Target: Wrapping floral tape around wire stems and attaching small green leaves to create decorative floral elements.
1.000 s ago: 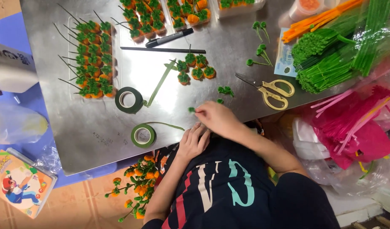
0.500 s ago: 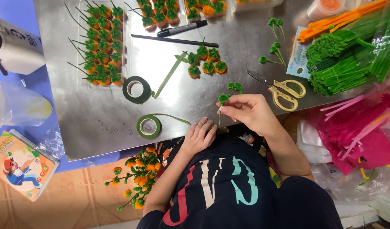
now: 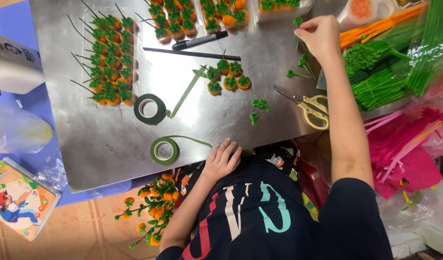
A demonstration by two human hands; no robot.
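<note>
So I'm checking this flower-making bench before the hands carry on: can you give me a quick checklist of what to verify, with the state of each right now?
1. Right hand on a green sprig at the far side of the metal table: ok, fingertips are at it; whether the grip is closed on it, cannot tell.
2. Left hand empty: ok, it rests flat at the near table edge.
3. Scissors out of the arm's path: not ok, they lie right beside the right forearm.
4. Green tape rolls within reach: ok, the nearer one lies close to the left hand.
5. Loose sprigs on the table: ok, a few lie near the middle.
6. Black marker capped: cannot tell.
</note>
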